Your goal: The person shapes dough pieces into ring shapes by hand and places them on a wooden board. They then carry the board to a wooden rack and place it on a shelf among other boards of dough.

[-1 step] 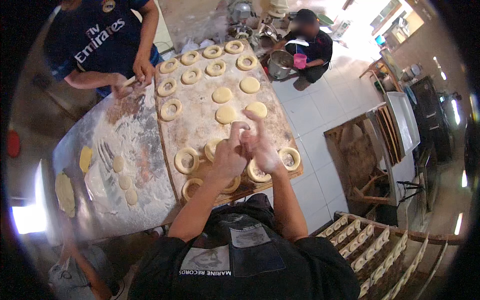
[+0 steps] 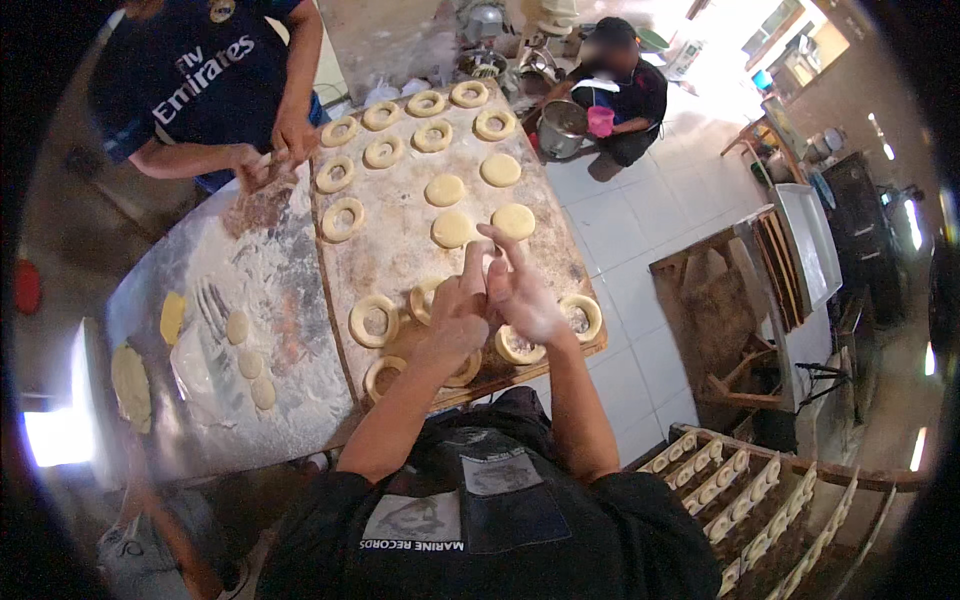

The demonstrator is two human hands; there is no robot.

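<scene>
Over the near end of the board (image 2: 400, 240), the left hand (image 2: 455, 315) and right hand (image 2: 520, 295) meet, fingers pinched narrow around a small piece of dough that is mostly hidden between them; whether each hand truly grips it cannot be told. Judging by the rings (image 2: 372, 320) lying close by, the piece is probably being pierced and widened into a ring, which goes best with light, even pressure so the band stays the same thickness all round. Beyond the hands lie flat discs (image 2: 452, 228), and farther off more finished rings. Left of the board, the floured tabletop (image 2: 250, 300) carries small dough pieces (image 2: 238, 327). Across it, another person's hands (image 2: 270, 155) work dough. A rack (image 2: 740, 480) of rings stands lower right.
</scene>
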